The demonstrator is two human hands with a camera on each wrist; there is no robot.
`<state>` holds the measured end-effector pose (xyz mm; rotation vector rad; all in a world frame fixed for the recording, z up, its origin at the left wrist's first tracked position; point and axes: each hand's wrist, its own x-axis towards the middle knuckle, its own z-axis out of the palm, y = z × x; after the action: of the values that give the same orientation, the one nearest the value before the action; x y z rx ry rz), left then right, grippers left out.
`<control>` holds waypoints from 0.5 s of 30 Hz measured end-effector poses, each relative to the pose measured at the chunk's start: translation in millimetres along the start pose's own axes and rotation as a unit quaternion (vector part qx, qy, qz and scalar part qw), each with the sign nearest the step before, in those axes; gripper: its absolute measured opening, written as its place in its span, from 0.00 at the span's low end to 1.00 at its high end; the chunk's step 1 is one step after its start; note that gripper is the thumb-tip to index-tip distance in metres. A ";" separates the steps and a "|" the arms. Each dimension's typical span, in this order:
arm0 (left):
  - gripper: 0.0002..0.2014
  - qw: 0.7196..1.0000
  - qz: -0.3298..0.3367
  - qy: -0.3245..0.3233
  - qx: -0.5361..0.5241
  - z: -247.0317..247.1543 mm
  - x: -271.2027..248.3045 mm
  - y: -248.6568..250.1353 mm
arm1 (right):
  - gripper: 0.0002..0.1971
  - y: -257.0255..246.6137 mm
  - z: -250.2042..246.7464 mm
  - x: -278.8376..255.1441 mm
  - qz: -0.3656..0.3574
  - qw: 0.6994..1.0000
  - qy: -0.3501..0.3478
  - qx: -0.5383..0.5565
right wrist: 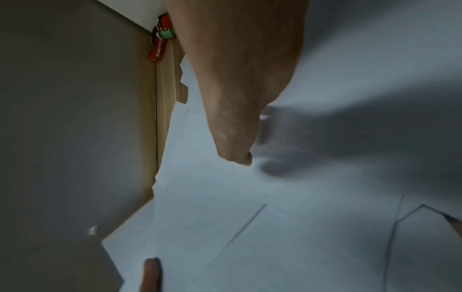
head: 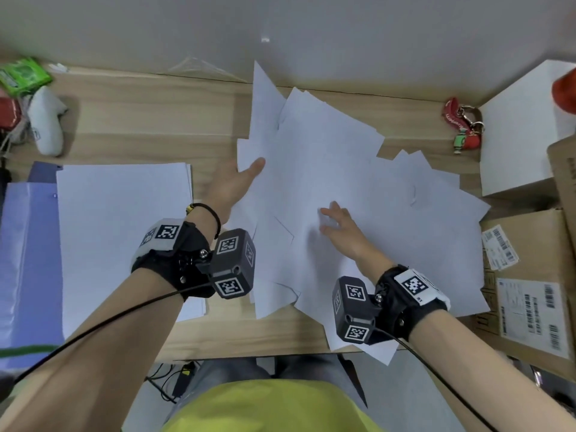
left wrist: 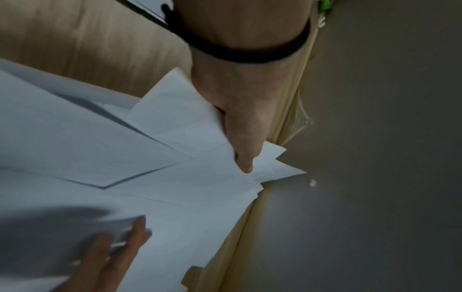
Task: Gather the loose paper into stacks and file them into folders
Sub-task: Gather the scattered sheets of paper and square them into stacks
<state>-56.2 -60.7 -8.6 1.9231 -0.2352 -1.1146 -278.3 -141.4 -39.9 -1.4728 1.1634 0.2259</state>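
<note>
A messy pile of loose white paper (head: pixel 358 182) covers the middle and right of the wooden desk (head: pixel 140 120). My left hand (head: pixel 233 185) holds the pile's left edge: the thumb lies on top and the fingers are hidden under the sheets. The left wrist view shows this thumb (left wrist: pixel 245 158) pressing on the paper (left wrist: pixel 100 148). My right hand (head: pixel 339 229) rests flat on top of the pile with its fingers spread. At the left, a neat stack of paper (head: pixel 124 229) lies on a pale blue folder (head: pixel 28 260).
Cardboard boxes (head: pixel 530 275) and a white box (head: pixel 523 129) line the right side. A red keychain (head: pixel 463 126) lies at the back right, and a white object (head: pixel 46 126) and a green packet (head: pixel 21 74) at the back left. Some sheets overhang the desk's front edge (head: pixel 249 341).
</note>
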 end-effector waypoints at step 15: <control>0.27 0.968 0.222 -0.121 0.011 -27.0 -94.9 81.8 | 0.20 -15.0 1.8 -20.9 0.082 0.992 0.085 0.040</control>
<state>-70.1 -42.6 117.5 1.6386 -0.7749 -1.0359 -276.4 -131.9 -16.0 -1.3472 1.4177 0.1649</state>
